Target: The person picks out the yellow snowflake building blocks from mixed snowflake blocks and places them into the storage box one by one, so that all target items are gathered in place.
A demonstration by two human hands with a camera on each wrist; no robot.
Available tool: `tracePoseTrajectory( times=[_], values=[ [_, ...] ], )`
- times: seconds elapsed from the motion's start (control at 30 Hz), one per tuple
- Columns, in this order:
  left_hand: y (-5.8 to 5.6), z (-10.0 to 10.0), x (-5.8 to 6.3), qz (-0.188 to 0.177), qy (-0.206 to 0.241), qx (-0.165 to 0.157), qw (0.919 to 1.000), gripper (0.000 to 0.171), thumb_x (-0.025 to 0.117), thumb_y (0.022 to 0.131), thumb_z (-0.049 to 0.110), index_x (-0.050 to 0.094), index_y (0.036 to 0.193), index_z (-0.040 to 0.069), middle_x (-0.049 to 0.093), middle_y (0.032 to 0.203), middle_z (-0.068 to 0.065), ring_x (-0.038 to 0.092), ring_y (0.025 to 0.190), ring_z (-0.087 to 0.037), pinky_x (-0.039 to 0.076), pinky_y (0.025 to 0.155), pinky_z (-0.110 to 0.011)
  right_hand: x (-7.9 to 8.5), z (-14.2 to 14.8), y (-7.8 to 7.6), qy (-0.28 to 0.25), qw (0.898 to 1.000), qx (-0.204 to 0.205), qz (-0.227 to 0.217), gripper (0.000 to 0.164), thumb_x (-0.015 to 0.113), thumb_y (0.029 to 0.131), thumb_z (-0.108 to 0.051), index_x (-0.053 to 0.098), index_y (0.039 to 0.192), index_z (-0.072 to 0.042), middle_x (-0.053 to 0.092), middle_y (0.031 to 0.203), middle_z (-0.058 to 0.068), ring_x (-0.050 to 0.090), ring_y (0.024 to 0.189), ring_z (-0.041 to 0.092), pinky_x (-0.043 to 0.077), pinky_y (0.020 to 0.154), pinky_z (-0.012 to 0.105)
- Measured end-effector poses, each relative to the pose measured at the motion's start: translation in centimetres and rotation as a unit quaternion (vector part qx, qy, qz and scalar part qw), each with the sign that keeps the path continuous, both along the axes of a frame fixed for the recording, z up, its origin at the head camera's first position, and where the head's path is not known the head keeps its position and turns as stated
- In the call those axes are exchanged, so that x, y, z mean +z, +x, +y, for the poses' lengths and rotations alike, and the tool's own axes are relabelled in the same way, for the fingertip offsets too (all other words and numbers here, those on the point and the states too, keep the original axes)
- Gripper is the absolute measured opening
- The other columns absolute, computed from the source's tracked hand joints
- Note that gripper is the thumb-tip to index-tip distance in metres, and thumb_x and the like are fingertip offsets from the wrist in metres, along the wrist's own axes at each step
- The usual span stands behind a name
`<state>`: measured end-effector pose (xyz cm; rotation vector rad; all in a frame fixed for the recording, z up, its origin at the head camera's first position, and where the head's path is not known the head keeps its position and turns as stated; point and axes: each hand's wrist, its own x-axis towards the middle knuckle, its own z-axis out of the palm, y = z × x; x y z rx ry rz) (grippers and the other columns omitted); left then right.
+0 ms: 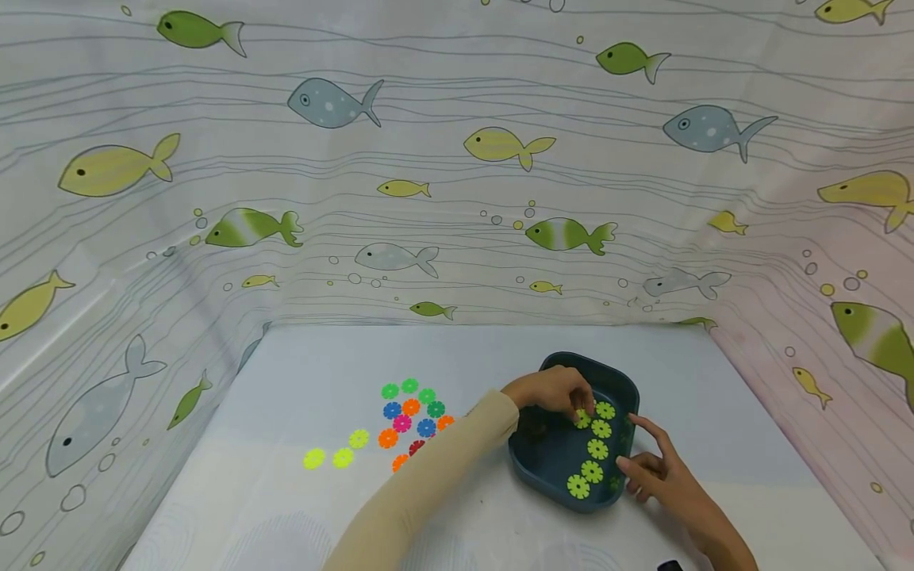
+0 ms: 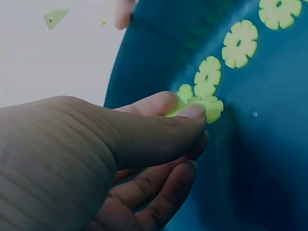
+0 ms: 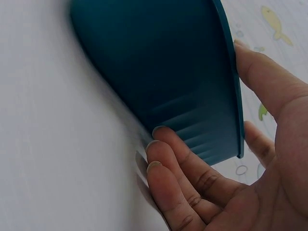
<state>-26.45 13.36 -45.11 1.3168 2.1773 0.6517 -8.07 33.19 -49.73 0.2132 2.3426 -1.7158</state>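
Inside the dark blue basin (image 1: 531, 468), my left hand (image 1: 557, 388) pinches a yellow-green flower-shaped plastic disc (image 2: 212, 109) between thumb and forefinger. A curved row of several matching discs (image 1: 597, 449) lies on the basin floor along its right side. The held disc overlaps the end of that row in the left wrist view. My right hand (image 1: 664, 476) holds the basin's right rim, thumb and forefinger at the edge. Its other fingers (image 3: 166, 185) curl against the ribbed outer wall (image 3: 187, 120).
Left of the basin lies a loose cluster of orange, blue, green, pink and red discs (image 1: 411, 407), partly behind the left sleeve (image 1: 428, 492). Three yellow discs (image 1: 343, 457) lie further left. A small black object (image 1: 670, 565) shows at the bottom edge. Fish-patterned sheeting (image 1: 457, 214) surrounds the white table (image 1: 286, 396).
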Motion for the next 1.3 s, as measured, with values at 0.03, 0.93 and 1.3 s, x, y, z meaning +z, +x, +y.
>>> tracePoseTrajectory(
  times=[0.03, 0.93, 1.3],
  values=[
    [0.0, 0.0, 0.0, 0.004, -0.002, 0.0, 1.0, 0.019, 0.081, 0.087, 0.004, 0.078, 0.106, 0.01, 0.072, 0.098, 0.005, 0.064, 0.085, 0.0, 0.05, 0.075, -0.013, 0.0, 0.0, 0.0, 0.0, 1.0, -0.001, 0.0, 0.082, 0.065, 0.103, -0.029, 0.009, 0.163, -0.034, 0.067, 0.099, 0.016, 0.064, 0.083, 0.03, 0.055, 0.069, 0.039],
    [0.2, 0.8, -1.3, 0.088, -0.051, 0.022, 0.9946, 0.018, 0.084, 0.088, 0.015, 0.076, 0.103, 0.017, 0.069, 0.1, 0.009, 0.061, 0.084, 0.0, 0.048, 0.07, -0.013, 0.0, 0.1, -0.1, -0.005, 1.0, 0.001, -0.006, 0.08, 0.065, 0.104, -0.03, 0.01, 0.162, -0.036, 0.066, 0.099, 0.016, 0.064, 0.083, 0.031, 0.055, 0.07, 0.039],
    [0.6, 1.0, -1.3, 0.112, -0.062, 0.029, 0.9914, 0.018, 0.083, 0.088, 0.016, 0.077, 0.105, 0.015, 0.07, 0.101, 0.006, 0.061, 0.081, -0.001, 0.048, 0.068, -0.013, 0.2, 0.0, 0.0, -0.005, 1.0, 0.0, -0.003, 0.08, 0.065, 0.103, -0.029, 0.01, 0.162, -0.035, 0.066, 0.099, 0.016, 0.064, 0.083, 0.031, 0.055, 0.07, 0.039]
  ],
)
